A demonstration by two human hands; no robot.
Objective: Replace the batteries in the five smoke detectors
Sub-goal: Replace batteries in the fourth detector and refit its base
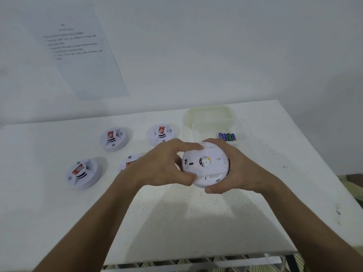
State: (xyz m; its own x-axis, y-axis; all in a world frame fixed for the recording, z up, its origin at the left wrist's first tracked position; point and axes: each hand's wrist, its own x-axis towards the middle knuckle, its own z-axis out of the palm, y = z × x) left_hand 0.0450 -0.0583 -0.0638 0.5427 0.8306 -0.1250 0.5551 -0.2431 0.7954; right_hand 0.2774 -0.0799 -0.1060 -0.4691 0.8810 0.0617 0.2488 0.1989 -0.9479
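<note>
Both hands (163, 169) (237, 169) around one upturned smoke detector (205, 164), label print illegible.

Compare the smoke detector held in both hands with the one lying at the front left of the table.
The held detector is gripped off the table by the left hand and right hand; the front-left detector lies untouched on the table. The held one shows its flat back with a central round hole; the front-left one shows its vented front with a red label. Both are round and white.
</note>
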